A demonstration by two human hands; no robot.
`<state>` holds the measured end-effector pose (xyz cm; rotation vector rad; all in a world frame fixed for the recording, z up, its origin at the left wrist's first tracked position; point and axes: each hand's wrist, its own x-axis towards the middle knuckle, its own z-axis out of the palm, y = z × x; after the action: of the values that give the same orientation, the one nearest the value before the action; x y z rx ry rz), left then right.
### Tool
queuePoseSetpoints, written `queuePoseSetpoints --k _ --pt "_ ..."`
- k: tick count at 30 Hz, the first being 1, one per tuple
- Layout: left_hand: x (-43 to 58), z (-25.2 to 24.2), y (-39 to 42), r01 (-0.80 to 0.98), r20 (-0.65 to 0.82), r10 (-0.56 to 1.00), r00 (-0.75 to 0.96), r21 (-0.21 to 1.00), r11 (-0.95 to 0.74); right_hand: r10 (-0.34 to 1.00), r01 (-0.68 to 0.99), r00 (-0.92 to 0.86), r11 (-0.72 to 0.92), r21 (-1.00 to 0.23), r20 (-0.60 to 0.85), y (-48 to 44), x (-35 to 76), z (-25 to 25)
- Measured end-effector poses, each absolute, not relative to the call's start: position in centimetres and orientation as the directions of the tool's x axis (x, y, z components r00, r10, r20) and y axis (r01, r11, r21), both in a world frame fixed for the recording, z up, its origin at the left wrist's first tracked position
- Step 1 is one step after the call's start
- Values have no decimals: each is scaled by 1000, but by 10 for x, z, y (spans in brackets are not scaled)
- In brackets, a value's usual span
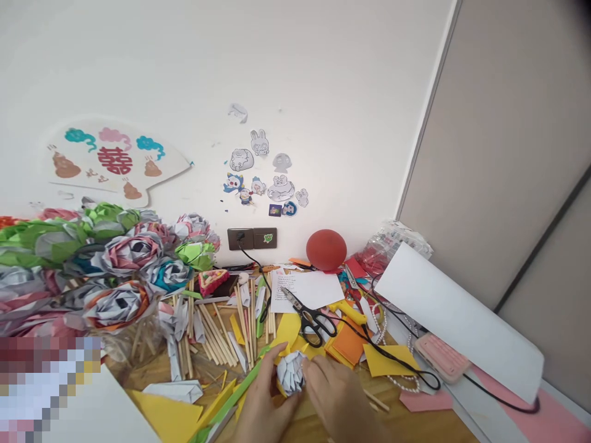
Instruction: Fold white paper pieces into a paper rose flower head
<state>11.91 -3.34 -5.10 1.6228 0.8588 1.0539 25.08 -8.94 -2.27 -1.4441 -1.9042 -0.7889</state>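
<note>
A small white folded-paper flower sits between my two hands, low in the middle of the head view. My left hand curls round its left side, thumb below and forefinger above. The fingertips of my right hand are pinched together at the flower's right edge, and what lies between them is hidden. Just beyond my hands are black-handled scissors, resting over yellow paper and a white sheet. A green paper strip runs beside my left hand.
Many paper flowers crowd the left. Wooden sticks lie mid-table. A yellow glue gun with a black cord, orange paper squares, a red balloon, a white board and a pink power bank-like block are on the right.
</note>
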Motion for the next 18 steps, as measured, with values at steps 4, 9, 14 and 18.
queuePoseSetpoints --k 4,9,14,18 --pt "116 -46 -34 64 219 885 412 961 -268 649 955 -158 292 -51 744 -90 251 -19" --pt "115 -45 -35 62 241 874 422 954 -292 645 954 -124 287 -89 754 -89 253 -23" --pt "116 -46 -36 39 220 865 451 963 -265 606 938 -257 345 43 753 -89 260 -27" --pt "117 -46 -34 7 194 857 478 974 -225 564 907 -357 400 132 744 -88 265 -26"
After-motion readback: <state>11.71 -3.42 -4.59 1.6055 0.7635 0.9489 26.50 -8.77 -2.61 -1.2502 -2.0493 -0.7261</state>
